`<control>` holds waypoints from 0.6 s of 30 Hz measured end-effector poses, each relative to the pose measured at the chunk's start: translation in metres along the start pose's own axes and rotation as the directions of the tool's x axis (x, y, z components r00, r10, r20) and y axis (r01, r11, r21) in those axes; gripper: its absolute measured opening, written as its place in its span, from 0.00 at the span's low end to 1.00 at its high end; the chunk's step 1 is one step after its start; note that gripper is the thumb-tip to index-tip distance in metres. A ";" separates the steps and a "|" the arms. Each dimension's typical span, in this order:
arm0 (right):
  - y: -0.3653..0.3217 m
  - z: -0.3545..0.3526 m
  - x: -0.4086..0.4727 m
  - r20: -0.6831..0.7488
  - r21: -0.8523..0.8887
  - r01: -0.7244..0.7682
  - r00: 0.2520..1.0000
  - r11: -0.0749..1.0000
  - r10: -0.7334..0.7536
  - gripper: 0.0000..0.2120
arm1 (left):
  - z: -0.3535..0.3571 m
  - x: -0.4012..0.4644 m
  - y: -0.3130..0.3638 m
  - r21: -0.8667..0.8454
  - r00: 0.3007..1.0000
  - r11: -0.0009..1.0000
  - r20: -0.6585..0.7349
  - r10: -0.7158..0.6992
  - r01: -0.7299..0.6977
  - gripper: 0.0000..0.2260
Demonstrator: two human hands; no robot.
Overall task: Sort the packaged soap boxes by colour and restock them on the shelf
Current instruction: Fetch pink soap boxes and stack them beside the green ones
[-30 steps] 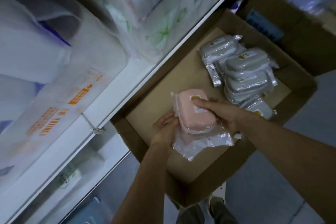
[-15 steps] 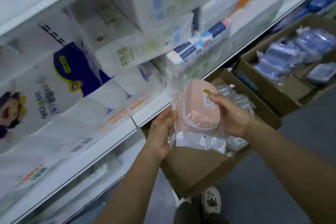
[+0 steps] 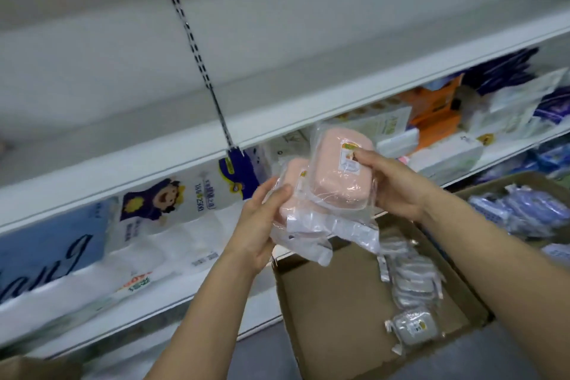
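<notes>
Two pink soap boxes in clear plastic wrap are held up in front of the shelving. My right hand [image 3: 391,182] grips the upper pink soap box [image 3: 333,173] from the right, thumb on its label. My left hand [image 3: 262,219] supports the lower pink soap box [image 3: 291,191] from the left; this box is mostly hidden behind the upper one. Loose wrap hangs beneath both. Below, an open cardboard box [image 3: 324,318] holds several grey soap boxes [image 3: 415,287] along its right side.
An upper white shelf [image 3: 277,114] runs across at hand height, its back panel bare. The shelf below holds tissue and toilet paper packs [image 3: 172,194]. A second carton with blue packaged items [image 3: 524,210] stands at the right. The grey floor shows at the bottom.
Both hands have lifted the pink soap boxes out of the cardboard box and up to shelf height. My view has tilted upward, bringing the bare upper shelf into sight.
</notes>
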State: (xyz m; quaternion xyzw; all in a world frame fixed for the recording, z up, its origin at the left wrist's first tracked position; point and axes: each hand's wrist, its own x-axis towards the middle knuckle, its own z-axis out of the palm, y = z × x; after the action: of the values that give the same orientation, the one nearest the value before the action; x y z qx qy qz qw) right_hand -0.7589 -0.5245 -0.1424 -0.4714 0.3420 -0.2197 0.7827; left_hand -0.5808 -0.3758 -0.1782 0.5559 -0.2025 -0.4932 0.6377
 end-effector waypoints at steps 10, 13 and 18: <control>-0.053 0.115 0.005 0.112 0.092 0.119 0.985 0.989 -0.129 0.13 | -0.067 -0.062 0.103 0.052 0.951 0.969 -0.186 0.247 -0.242 0.18; -0.054 0.153 0.017 0.118 0.107 0.127 0.983 0.986 -0.139 0.12 | -0.090 -0.073 0.123 0.063 0.940 0.968 -0.230 0.253 -0.245 0.11; -0.047 0.242 0.044 0.153 0.042 0.163 0.974 0.986 -0.168 0.26 | -0.154 -0.085 0.157 0.080 0.902 0.962 -0.335 0.271 -0.260 0.03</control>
State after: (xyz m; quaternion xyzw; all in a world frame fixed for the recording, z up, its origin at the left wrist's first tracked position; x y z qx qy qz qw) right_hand -0.5509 -0.4327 -0.0373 -0.5025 0.2359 -0.2516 0.7928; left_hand -0.4297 -0.2409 -0.0568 0.6110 -0.1705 -0.2941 0.7150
